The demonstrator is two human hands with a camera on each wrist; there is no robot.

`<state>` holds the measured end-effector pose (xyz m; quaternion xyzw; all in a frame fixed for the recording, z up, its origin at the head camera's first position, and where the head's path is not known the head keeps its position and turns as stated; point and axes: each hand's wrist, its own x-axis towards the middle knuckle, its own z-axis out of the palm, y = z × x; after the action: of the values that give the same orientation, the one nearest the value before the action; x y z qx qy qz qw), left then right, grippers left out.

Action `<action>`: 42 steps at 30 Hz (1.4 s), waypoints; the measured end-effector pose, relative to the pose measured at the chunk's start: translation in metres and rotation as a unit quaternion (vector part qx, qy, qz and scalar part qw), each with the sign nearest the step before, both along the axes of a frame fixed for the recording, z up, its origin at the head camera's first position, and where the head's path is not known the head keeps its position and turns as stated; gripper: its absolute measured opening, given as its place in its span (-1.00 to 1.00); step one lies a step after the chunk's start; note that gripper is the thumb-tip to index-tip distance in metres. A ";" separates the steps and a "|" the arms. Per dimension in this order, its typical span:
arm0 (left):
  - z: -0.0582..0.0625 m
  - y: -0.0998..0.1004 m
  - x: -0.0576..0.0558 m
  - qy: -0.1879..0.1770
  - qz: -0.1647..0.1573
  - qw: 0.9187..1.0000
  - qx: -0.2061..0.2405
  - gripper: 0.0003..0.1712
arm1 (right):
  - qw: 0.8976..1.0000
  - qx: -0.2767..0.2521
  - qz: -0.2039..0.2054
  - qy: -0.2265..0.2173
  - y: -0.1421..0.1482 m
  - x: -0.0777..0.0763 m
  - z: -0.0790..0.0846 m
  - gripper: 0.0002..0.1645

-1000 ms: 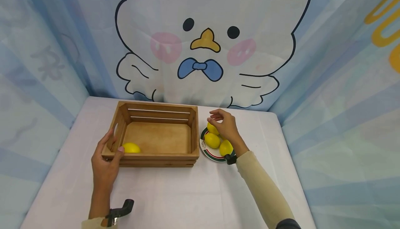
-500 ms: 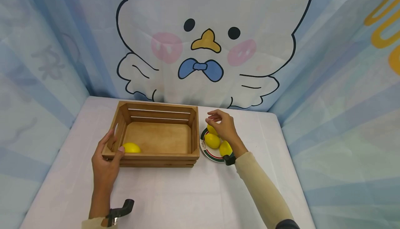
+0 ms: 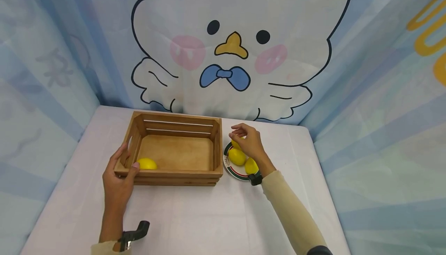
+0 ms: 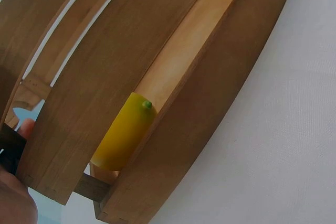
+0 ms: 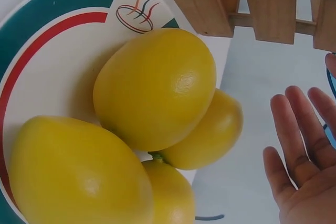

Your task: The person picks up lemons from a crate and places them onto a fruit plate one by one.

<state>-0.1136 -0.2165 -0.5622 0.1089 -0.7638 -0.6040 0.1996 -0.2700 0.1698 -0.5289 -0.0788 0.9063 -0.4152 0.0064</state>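
My left hand point(image 3: 118, 183) grips the near left corner of a slatted wooden crate point(image 3: 174, 174), thumb on the front rim and fingers by the handle hole. Inside, beside that thumb, lies a yellow lemon point(image 3: 148, 163), which shows between the slats in the left wrist view as a lemon point(image 4: 126, 135) with a green tip. Right of the crate, a plate point(image 5: 58, 1) with a green and red rim bears several lemons point(image 5: 155, 90). Over its far side is my right hand point(image 3: 253, 143), fingers point(image 5: 289, 124) spread and holding nothing, partly covering the farthest lemon.
A white-covered table point(image 3: 195, 216) carries the crate and plate side by side. Behind it hangs a curtain point(image 3: 237, 104) with a cartoon bird, and pale blue curtains close in both sides. The crate's right wall stands close to the plate.
My right hand has shifted slightly left over the plate since a second ago. The left hand, crate and lemons stay where they were; the head view tilts a little.
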 end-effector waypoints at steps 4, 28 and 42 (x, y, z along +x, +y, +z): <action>0.001 0.000 0.000 -0.004 0.001 1.000 0.000 -0.28 | 1.000 -0.002 0.001 0.008 0.000 0.000 0.005 -0.65; 0.002 0.002 0.001 -0.007 0.000 1.000 0.007 -0.30 | 0.994 -0.005 0.056 0.098 -0.027 0.009 0.068 -0.54; 0.003 0.002 0.002 -0.012 0.001 1.000 0.010 -0.29 | 0.964 -0.008 0.253 0.083 -0.099 0.014 0.108 -0.32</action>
<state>-0.1119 -0.2150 -0.5589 0.1188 -0.7601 -0.6100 0.1898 -0.2557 0.0706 -0.4206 -0.3395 0.8510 -0.3992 0.0355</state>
